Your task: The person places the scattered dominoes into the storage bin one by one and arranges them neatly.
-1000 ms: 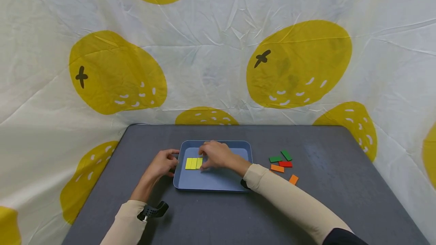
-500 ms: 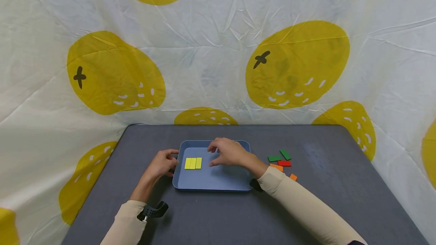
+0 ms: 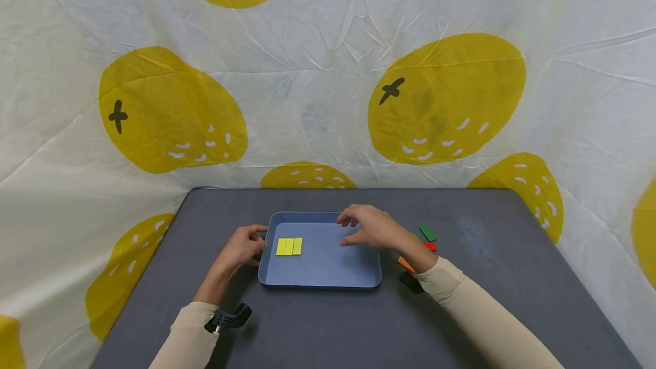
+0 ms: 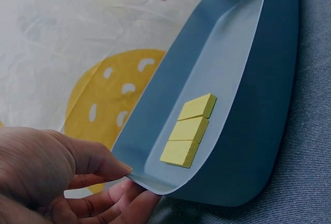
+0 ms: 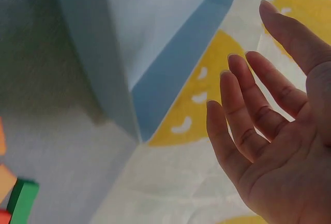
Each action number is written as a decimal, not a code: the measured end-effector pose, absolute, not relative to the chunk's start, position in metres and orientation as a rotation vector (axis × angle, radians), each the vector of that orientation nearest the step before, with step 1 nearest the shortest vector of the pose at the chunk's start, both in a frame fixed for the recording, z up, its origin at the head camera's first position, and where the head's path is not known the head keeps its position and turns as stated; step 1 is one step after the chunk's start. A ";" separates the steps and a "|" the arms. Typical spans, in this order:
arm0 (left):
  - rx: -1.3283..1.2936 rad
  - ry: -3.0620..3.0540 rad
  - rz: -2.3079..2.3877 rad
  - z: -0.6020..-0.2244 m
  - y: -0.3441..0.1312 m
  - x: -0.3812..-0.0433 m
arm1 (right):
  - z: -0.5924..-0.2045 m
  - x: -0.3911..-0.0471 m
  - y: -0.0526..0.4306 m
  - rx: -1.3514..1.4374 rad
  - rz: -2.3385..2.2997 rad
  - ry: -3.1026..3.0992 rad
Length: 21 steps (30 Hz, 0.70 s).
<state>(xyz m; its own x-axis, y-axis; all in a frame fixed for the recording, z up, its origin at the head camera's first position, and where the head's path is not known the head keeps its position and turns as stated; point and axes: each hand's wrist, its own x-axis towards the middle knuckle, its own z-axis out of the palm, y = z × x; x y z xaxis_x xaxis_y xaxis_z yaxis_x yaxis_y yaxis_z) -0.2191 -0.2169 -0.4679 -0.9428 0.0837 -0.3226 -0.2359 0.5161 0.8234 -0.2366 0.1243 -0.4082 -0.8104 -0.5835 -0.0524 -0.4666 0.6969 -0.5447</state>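
On the dark table a blue tray (image 3: pixel 318 279) holds three flat yellow blocks (image 3: pixel 289 246), lined up side by side near its left end. My left hand (image 3: pixel 243 247) grips the tray's left rim; in the left wrist view the thumb (image 4: pixel 98 159) lies on the inner side and the curled fingers (image 4: pixel 121 203) on the outside. Above the tray's right part hovers my right hand (image 3: pixel 376 229), fingers relaxed and spread, holding nothing. Its bare palm (image 5: pixel 289 167) shows in the right wrist view.
Right of the tray lie green (image 3: pixel 427 233), red (image 3: pixel 429 246) and orange (image 3: pixel 405 264) blocks, partly hidden behind my right wrist. A white cloth (image 3: pixel 307 101) with yellow fruit prints hangs behind the table (image 3: pixel 318 329).
My right hand has moved right, away from the yellow blocks and toward the tray's right end. The left hand stays on the rim, and the yellow blocks keep their place.
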 end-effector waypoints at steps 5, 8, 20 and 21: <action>-0.121 2.432 1.405 -0.466 -0.217 -0.218 | -0.406 -0.235 0.146 -0.821 -0.823 2.678; -0.125 2.429 1.408 -0.465 -0.216 -0.218 | -0.407 -0.234 0.158 -0.829 -0.832 2.685; -0.114 2.432 1.407 -0.468 -0.217 -0.219 | -0.413 -0.225 0.196 -0.859 -0.885 2.649; -0.118 2.431 1.407 -0.468 -0.217 -0.219 | -0.413 -0.224 0.199 -0.863 -0.885 2.643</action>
